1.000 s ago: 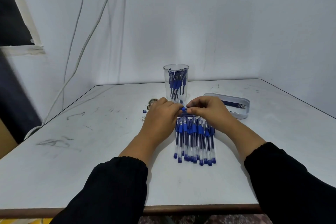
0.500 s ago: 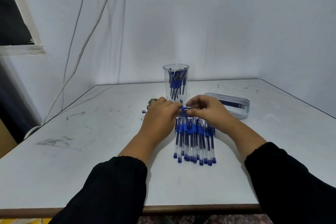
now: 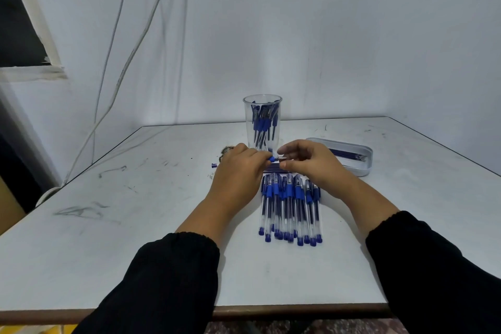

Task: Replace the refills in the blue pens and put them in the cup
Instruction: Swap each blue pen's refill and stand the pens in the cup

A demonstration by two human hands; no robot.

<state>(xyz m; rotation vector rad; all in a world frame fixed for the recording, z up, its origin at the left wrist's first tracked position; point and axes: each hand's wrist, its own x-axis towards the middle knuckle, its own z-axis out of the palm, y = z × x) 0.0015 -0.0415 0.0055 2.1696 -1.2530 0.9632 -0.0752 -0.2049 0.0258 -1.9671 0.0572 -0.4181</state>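
Observation:
My left hand [image 3: 238,171] grips a blue pen [image 3: 271,159] held crosswise above the table, its far end sticking out to the left of the hand. My right hand [image 3: 309,163] pinches the small tip piece at the pen's right end. Behind the hands stands a clear plastic cup [image 3: 262,119] holding several blue pens. A row of several blue pens [image 3: 290,209] lies on the table below my hands, caps toward me. A few loose refills [image 3: 272,170] lie just under the hands.
A grey tin lid [image 3: 363,168] with dark refills inside sits to the right of the cup. A small dark scrap [image 3: 226,150] lies left of the cup. White cables hang down the wall at the left. The table's front edge [image 3: 271,310] is near me.
My right hand has drawn slightly to the right, opening a small gap at the pen's tip end. The left hand stays where it was.

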